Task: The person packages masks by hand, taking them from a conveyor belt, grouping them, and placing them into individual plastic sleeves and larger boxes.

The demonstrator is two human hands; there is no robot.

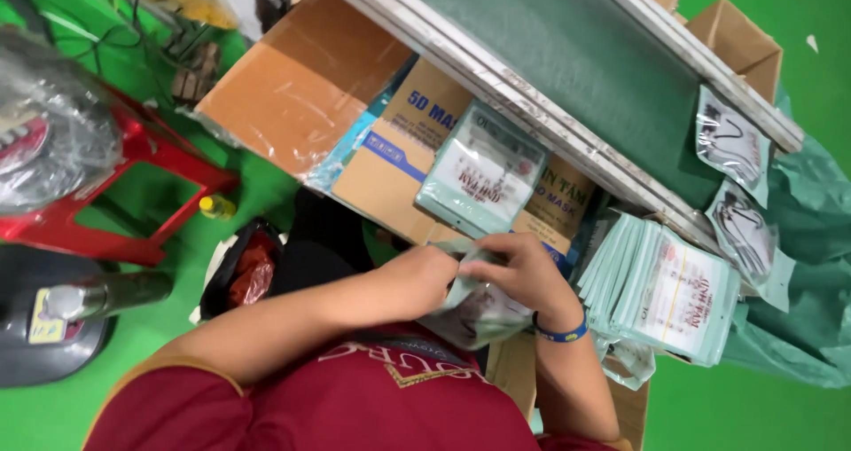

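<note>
Both hands — left hand [424, 278] and right hand [523, 274] — grip one pale green packet [479, 313], held between them above the cardboard box [390, 172].

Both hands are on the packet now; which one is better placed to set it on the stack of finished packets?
Right, probably. The right hand lies nearer the stack of packets, which sits on its side. The left hand grips the packet on the far side from the stack.

packet [479, 313]: mostly hidden under left hand [417, 278] and right hand [523, 274] | fingertips: tucked out of sight | red stool [133, 172]: cut off at left edge
</note>
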